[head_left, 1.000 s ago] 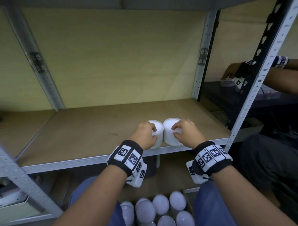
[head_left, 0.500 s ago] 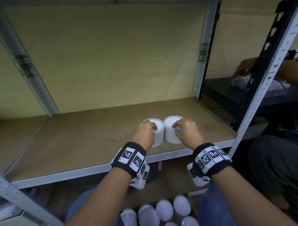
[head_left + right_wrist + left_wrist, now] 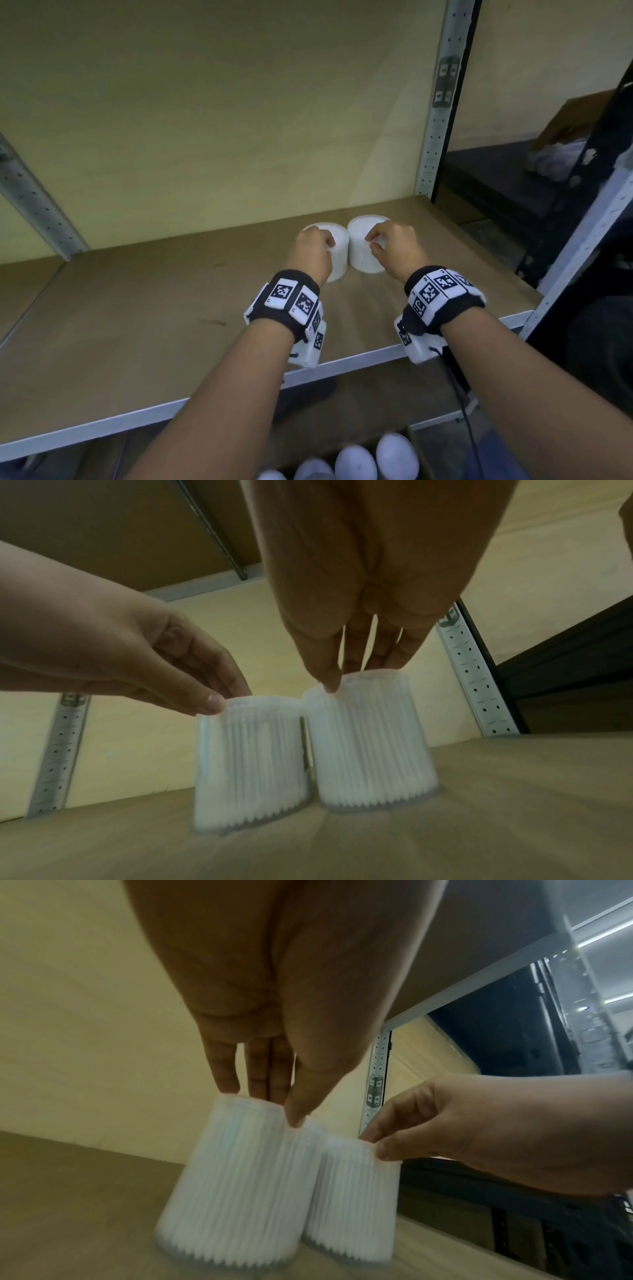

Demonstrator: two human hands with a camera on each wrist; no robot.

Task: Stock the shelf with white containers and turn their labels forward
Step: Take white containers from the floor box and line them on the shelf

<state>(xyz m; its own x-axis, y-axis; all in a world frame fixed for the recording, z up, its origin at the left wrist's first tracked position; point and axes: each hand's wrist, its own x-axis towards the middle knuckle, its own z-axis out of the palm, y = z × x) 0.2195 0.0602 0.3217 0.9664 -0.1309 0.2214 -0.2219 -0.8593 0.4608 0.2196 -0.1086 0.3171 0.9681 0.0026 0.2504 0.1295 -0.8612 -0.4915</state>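
Two white ribbed containers stand upright and side by side on the wooden shelf board [image 3: 154, 325], their walls touching or nearly so. My left hand [image 3: 313, 251] pinches the top rim of the left container [image 3: 335, 248], thumb in front and fingers behind. My right hand [image 3: 394, 246] pinches the right container [image 3: 361, 250] the same way. In the left wrist view the left container [image 3: 232, 1191] is nearest, below my left hand [image 3: 263, 1096]. In the right wrist view my right hand [image 3: 356, 674] holds the right container [image 3: 373, 745]. No label shows on the near sides.
A cardboard box with several more white containers [image 3: 359, 462] sits below the shelf between my knees. A perforated metal upright [image 3: 435, 137] bounds the shelf at the back right. Another person's hand [image 3: 565, 133] works at a dark bench beyond it.
Both hands have slid the two containers from the front edge deeper onto the shelf, keeping them side by side. The grips are unchanged.
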